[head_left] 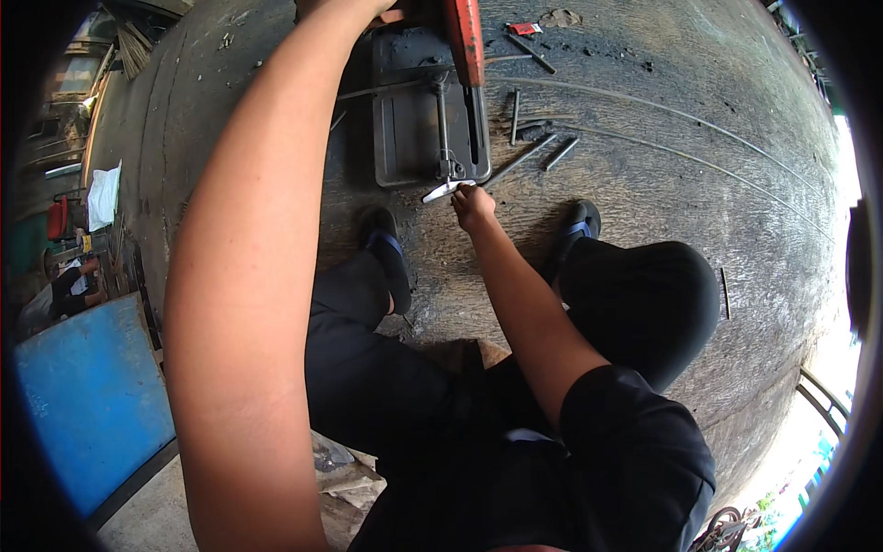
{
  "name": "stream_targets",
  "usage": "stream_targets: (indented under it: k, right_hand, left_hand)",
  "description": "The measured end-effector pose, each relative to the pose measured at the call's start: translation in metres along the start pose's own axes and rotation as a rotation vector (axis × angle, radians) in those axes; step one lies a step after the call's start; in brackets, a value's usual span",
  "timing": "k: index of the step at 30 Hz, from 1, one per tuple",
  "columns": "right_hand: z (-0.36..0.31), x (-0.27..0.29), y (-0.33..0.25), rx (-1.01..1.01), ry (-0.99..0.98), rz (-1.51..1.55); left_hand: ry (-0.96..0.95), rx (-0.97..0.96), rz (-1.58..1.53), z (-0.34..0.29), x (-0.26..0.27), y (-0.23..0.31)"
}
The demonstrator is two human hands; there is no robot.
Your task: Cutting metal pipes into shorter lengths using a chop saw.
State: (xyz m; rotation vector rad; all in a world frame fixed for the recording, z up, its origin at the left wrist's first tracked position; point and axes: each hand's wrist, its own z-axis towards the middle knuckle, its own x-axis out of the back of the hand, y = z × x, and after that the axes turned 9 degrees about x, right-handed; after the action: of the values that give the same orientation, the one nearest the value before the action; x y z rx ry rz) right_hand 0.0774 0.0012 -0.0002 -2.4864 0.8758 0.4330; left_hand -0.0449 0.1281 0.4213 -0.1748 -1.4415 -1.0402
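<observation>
A cut-off saw with a dark metal base stands on the floor in front of me, its red arm rising past the top edge. Along the base runs a vise screw, ending on my side in a silver crank handle. My right hand has its fingers closed on the right end of that handle. My left arm reaches up across the view to the saw's top; of my left hand only a part shows at the top edge, its fingers hidden. A thin metal rod lies across the base.
Short cut rods lie right of the base, beside long thin rods curving away rightward. A red packet is farther off. My sandalled feet flank the near side. At left are a blue panel, a white bag and another person.
</observation>
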Motion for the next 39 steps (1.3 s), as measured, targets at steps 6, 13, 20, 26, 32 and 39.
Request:
stream_targets:
  k: [6,13,20,26,32,39]
  right_hand:
    - [-0.017,-0.007,-0.006,0.209,0.074,-0.156]
    - [-0.160,0.015,0.077,0.357,-1.306,-2.187]
    - [-0.113,0.013,0.061,0.409,-0.824,-1.945]
    - [-0.081,0.003,0.058,0.532,-0.140,-1.180]
    - [-0.051,-0.003,0.038,0.706,0.042,-0.692]
    - [-0.035,-0.021,0.009,0.468,0.154,-0.438]
  left_hand:
    - [0.030,-0.054,-0.037,-0.001,-0.006,0.003]
    - [0.014,-0.050,0.035,0.018,-0.013,-0.019]
    - [-0.018,-0.061,0.044,0.012,-0.008,-0.008]
    - [-0.010,-0.101,0.034,0.006,-0.010,-0.008]
    - [0.016,-0.050,0.065,0.012,-0.011,-0.011]
    - [-0.001,-0.038,0.074,0.007,-0.004,-0.013]
